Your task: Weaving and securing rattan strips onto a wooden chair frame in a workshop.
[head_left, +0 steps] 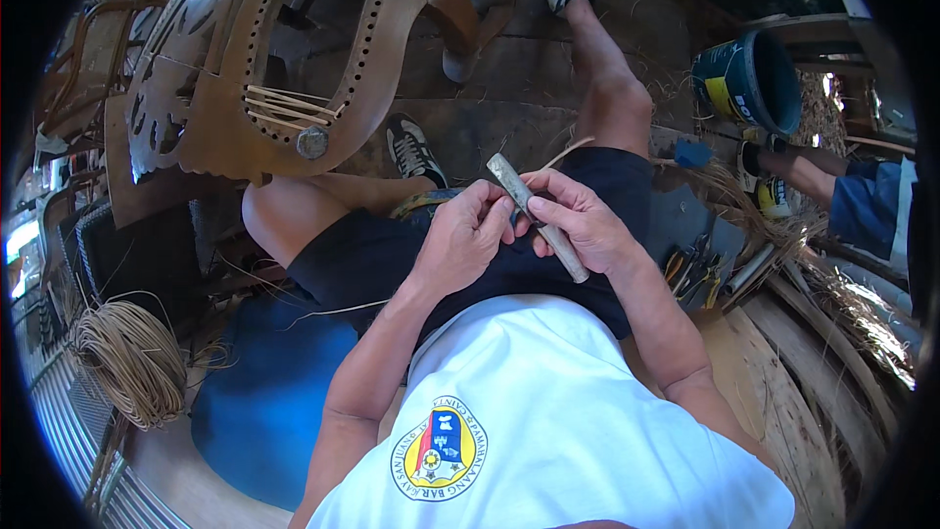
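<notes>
Both my hands are close together over my lap. My right hand [585, 225] is closed round a worn grey, stick-like tool [563, 253], which slants across the fingers. What kind of tool it is I cannot make out. A thin rattan strand [570, 149] sticks out past the tool's far end. My left hand [465, 235] pinches at the strand beside the tool; the fingertips partly hide it. Ahead to the left stands a carved wooden chair frame [384, 24] with rows of small holes. Several rattan strands [291, 103] are strung across its near opening.
A coil of rattan [129, 362] lies at left, near a blue round seat [259, 402]. To the right are hand tools [693, 269], a dark bucket [752, 83] and loose fibres. Another person's leg [808, 174] shows at far right. A round grey object [312, 142] rests on the frame.
</notes>
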### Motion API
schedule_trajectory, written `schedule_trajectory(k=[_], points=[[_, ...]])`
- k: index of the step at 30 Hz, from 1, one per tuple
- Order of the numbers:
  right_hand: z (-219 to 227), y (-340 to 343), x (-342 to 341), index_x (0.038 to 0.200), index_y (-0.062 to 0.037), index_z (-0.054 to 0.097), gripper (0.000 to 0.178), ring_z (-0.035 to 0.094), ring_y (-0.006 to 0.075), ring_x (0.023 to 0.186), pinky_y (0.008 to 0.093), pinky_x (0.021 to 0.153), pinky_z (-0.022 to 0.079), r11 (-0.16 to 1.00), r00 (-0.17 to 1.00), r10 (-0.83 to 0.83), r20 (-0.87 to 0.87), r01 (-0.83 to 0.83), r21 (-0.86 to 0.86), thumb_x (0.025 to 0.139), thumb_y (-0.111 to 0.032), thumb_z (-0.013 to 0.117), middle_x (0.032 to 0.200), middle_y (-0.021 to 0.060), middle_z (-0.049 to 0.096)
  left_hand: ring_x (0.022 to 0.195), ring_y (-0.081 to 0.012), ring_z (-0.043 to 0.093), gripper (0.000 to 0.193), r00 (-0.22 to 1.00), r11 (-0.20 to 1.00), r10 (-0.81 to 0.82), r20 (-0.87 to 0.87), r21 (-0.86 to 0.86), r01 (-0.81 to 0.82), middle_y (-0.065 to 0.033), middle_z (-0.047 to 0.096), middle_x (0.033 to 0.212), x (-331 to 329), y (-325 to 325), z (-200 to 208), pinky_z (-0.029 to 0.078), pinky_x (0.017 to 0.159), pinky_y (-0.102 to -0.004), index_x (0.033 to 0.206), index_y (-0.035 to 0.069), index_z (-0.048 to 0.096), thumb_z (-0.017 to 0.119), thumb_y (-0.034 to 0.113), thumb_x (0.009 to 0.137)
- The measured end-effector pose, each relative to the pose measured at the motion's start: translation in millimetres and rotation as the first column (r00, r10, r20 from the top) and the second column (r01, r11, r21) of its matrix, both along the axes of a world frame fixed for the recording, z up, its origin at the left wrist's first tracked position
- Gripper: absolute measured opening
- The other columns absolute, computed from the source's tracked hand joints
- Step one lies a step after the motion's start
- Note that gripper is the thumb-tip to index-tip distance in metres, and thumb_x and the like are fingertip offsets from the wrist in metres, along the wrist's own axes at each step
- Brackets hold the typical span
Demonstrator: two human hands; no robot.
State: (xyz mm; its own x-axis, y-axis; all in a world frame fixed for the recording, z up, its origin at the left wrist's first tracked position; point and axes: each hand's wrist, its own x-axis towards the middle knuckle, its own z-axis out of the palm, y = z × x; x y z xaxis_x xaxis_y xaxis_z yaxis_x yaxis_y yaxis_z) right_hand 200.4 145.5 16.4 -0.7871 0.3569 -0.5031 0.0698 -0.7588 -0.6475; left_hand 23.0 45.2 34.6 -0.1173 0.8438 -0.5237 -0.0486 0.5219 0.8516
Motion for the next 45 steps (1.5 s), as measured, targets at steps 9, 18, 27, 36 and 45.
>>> schedule_trajectory(k=[9, 18, 27, 36, 45], points=[[-2, 2, 3, 0.132, -0.0029, 0.054, 0.031, 0.063, 0.0103, 0.066, 0.0207, 0.058, 0.051, 0.996, 0.999, -0.037, -0.007, 0.037, -0.079, 0.103, -0.015, 0.054, 0.093, 0.0122, 0.069, 0.068, -0.0065, 0.054, 0.019, 0.993, 0.997, -0.018, -0.115, 0.066, 0.026, -0.0014, 0.064, 0.080, -3, -12, -6, 0.043, 0.062, -0.0232, 0.108, 0.000, 0.064, 0.055, 0.016, 0.104], [-8, -9, 1, 0.125, -0.0020, 0.062, 0.026, 0.060, 0.0062, 0.067, 0.0189, 0.056, 0.049, 0.999, 0.999, -0.002, 0.041, 0.004, -0.048, 0.102, -0.013, 0.058, 0.088, 0.0059, 0.067, 0.066, -0.0070, 0.051, 0.015, 0.993, 0.992, 0.057, -0.102, 0.115, -0.045, -0.0019, 0.060, 0.073, 4, -11, -10, 0.042, 0.059, -0.0247, 0.105, -0.002, 0.063, 0.056, 0.011, 0.102], [-5, 6, 6, 0.124, -0.0003, 0.065, 0.026, 0.061, 0.0087, 0.064, 0.0208, 0.054, 0.050, 0.982, 0.987, -0.149, 0.052, 0.154, -0.112, 0.099, -0.008, 0.062, 0.084, 0.0074, 0.068, 0.057, -0.0050, 0.044, 0.005, 0.932, 0.937, 0.135, -0.336, 0.351, -0.009, -0.0014, 0.052, 0.062, 9, -16, -7, 0.037, 0.051, -0.0241, 0.094, 0.000, 0.061, 0.062, 0.003, 0.097], [2, 20, 15, 0.123, -0.0018, 0.066, 0.026, 0.063, 0.0121, 0.062, 0.0220, 0.052, 0.051, 0.969, 0.973, -0.219, 0.076, 0.226, -0.101, 0.097, -0.004, 0.064, 0.084, 0.0122, 0.070, 0.056, -0.0045, 0.044, 0.005, 0.921, 0.932, 0.159, -0.357, 0.363, -0.021, -0.0006, 0.053, 0.061, 8, -29, -4, 0.037, 0.050, -0.0237, 0.095, 0.001, 0.061, 0.063, 0.004, 0.098], [13, 30, 34, 0.118, -0.0027, 0.068, 0.023, 0.063, 0.0135, 0.060, 0.0224, 0.050, 0.050, 0.972, 0.972, -0.223, 0.072, 0.227, -0.062, 0.096, -0.004, 0.065, 0.083, 0.0120, 0.069, 0.057, -0.0041, 0.043, 0.004, 0.935, 0.946, 0.135, -0.328, 0.323, -0.023, -0.0004, 0.052, 0.063, 8, -43, 9, 0.037, 0.051, -0.0231, 0.095, 0.001, 0.061, 0.061, 0.004, 0.098]])
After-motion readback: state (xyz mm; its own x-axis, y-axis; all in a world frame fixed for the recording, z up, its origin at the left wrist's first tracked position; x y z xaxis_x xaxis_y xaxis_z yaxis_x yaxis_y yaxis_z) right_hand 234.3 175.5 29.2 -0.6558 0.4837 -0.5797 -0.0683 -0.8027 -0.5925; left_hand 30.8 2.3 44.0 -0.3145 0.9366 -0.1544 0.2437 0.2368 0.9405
